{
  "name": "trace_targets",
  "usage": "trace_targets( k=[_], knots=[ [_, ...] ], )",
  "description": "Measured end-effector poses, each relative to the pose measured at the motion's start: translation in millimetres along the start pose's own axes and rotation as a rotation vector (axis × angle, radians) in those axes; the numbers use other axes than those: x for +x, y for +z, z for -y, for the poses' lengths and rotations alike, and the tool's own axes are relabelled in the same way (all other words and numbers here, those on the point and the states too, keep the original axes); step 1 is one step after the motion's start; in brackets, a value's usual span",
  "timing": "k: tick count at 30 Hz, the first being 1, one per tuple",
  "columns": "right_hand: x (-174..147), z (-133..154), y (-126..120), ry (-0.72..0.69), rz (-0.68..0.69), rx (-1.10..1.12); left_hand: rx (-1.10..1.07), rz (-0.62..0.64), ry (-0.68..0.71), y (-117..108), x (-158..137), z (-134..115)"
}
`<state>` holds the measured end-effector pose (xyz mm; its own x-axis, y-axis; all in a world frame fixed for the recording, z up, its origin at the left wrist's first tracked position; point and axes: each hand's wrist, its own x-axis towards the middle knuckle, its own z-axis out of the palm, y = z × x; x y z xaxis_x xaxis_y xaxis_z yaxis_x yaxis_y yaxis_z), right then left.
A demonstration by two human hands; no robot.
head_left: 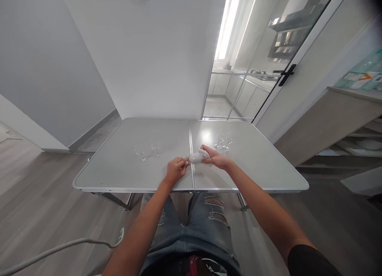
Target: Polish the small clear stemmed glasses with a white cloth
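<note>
A clear stemmed glass (195, 158) lies sideways in the air over the table's middle seam. My left hand (176, 169) pinches it at the stem end, fingers closed. At the bowl end, my right hand (217, 158) is closed on a white cloth (206, 153) pressed to the glass; whether the cloth goes inside the bowl I cannot tell. Just beyond my right hand are more clear stemmed glasses (227, 143). Left of my left hand, other clear glasses (155, 148) rest on the tabletop, their outlines faint.
The pale folding table (110, 172) has a metal rim and a seam down the middle. Behind it stands a white wall (149, 69), with a glass door (238, 81) at the right. Shelves (352, 104) hold bottles on the far right. A white cable (80, 241) crosses the floor at left.
</note>
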<state>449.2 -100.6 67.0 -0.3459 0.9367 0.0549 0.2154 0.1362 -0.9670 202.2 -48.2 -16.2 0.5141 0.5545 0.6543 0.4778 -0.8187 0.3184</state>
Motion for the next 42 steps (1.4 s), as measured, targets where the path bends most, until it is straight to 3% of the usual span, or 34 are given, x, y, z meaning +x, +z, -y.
trace_targets(
  k=[3, 6, 9, 12, 20, 22, 25, 29, 34, 38, 40, 42],
  knots=[
    [2.0, -2.0, -5.8, -0.144, -0.003, -0.396, -0.028, -0.010, 0.001, -0.1, -0.1, 1.1],
    [2.3, 0.7, -13.8, -0.253, 0.099, -0.799, -0.049, -0.001, -0.001, 1.0, 0.1, 2.9],
    [0.6, 2.5, -16.7, -0.331, 0.149, -0.938, -0.075, 0.011, -0.022, 1.7, 0.7, 3.5],
    [-2.0, 0.4, -12.5, -0.240, 0.048, -0.736, -0.076, 0.022, -0.045, 1.5, 1.0, 2.4],
    [2.7, 4.6, -3.6, 0.245, -0.157, 0.453, -0.060, 0.005, -0.030, 3.1, -1.4, 3.9],
    [4.6, 4.8, -0.6, 0.274, -0.230, 0.586, -0.051, -0.013, -0.058, 4.3, -1.5, 5.0],
    [2.6, 1.8, 8.3, 0.226, -0.351, 0.616, -0.016, -0.014, -0.077, 4.5, -0.8, 4.5],
    [-6.2, -2.1, 16.2, 0.065, -0.412, 0.321, -0.047, -0.012, -0.080, 2.0, 0.3, 2.1],
    [-9.0, -0.5, 2.8, -0.198, -0.231, -0.330, -0.102, 0.005, -0.083, 1.6, 0.4, 2.5],
    [-12.0, -2.5, -7.8, -0.393, -0.090, -0.638, -0.123, -0.012, -0.122, 2.7, 0.0, 3.9],
    [-16.4, -6.9, -7.4, -0.416, -0.162, -0.672, -0.136, -0.038, -0.153, 2.8, 0.2, 4.0],
    [-19.8, -12.7, -2.9, -0.391, -0.356, -0.618, -0.147, -0.058, -0.179, 2.9, 0.6, 3.7]
  ],
)
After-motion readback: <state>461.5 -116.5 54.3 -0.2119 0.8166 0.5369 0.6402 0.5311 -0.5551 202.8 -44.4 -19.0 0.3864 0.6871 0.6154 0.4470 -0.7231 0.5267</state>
